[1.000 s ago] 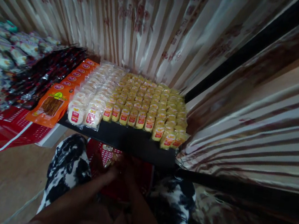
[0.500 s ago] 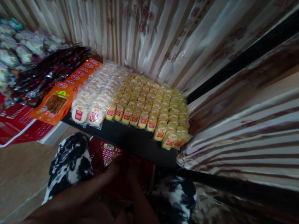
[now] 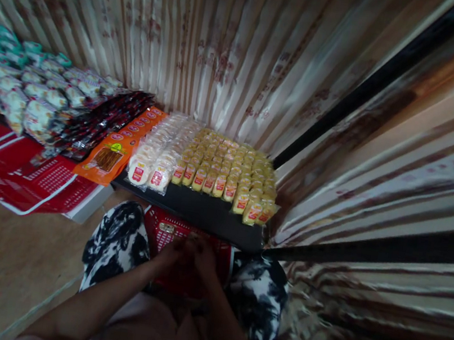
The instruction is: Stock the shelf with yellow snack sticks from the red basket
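My left hand (image 3: pixel 172 249) and my right hand (image 3: pixel 203 253) are close together over a red plastic basket (image 3: pixel 155 220) between my knees. Their fingers look curled toward each other in deep shade, and whatever lies between them is too dark to make out. A small shiny packet (image 3: pixel 166 228) lies in the basket beyond my left hand. Beyond the basket, a black shelf (image 3: pixel 200 207) bears rows of small yellow wrapped cakes (image 3: pixel 219 185). Left of them stand rows of white round wrapped cakes (image 3: pixel 160 176).
An orange snack packet (image 3: pixel 117 148) lies left of the white cakes, beside dark red packets (image 3: pixel 106 123) and white-and-teal bags (image 3: pixel 41 116). Further red baskets (image 3: pixel 29 180) stand below at the left. A striped curtain (image 3: pixel 238 41) hangs behind, and a black pole (image 3: pixel 347 108) slants at the right.
My view has turned slightly left, showing more of the bags and red baskets. Both hands remain over the basket between my knees, drawn a little closer together.
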Tool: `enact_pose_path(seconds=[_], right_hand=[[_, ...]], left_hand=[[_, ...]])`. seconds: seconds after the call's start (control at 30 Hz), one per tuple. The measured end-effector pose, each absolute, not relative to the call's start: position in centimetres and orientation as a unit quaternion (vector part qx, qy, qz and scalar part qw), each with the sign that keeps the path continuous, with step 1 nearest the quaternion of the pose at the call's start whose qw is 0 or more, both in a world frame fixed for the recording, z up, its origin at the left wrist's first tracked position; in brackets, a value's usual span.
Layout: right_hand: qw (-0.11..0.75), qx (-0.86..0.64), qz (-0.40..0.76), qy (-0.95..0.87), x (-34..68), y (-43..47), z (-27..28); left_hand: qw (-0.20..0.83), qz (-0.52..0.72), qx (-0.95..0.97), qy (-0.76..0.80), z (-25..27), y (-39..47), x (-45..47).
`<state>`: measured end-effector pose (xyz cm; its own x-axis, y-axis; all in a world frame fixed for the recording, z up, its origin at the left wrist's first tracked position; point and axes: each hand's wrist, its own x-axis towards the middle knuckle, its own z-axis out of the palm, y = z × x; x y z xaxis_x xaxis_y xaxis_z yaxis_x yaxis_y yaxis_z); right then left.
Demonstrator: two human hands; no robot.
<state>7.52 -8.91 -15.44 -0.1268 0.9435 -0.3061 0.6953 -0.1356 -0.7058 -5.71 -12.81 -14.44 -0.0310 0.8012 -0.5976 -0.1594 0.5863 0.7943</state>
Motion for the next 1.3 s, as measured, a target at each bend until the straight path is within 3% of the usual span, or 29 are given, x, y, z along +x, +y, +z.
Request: enact_pose_path(seconds=[0.43, 0.57, 0.77, 1.03, 1.3], right_hand=[[0.299, -0.558, 0.501, -0.590, 8.9, -10.2, -8.5], [0.362, -0.539, 0.526, -0.549, 8.8, -9.5, -6.2], [0.454, -0.563, 0.361, -0.589, 8.2, -8.4, -3.6], [0.422, -0.564, 0.194, -0.682, 8.1, -6.6, -5.1], [0.400, -0.569, 0.160, -0.700, 8.8, -4.5, -6.8]], left_hand=[[0.679, 0.403, 0.325, 0.520, -9.5, -13.9, -6.6], [0.637, 0.422, 0.381, 0.520, -7.4, -12.9, -6.4], [0.481, 0.447, 0.470, 0.589, -4.7, -8.3, -5.4], [0.377, 0.428, 0.496, 0.655, -3.6, -2.7, -3.5], [0.338, 0.379, 0.526, 0.682, -2.4, -0.2, -1.7]])
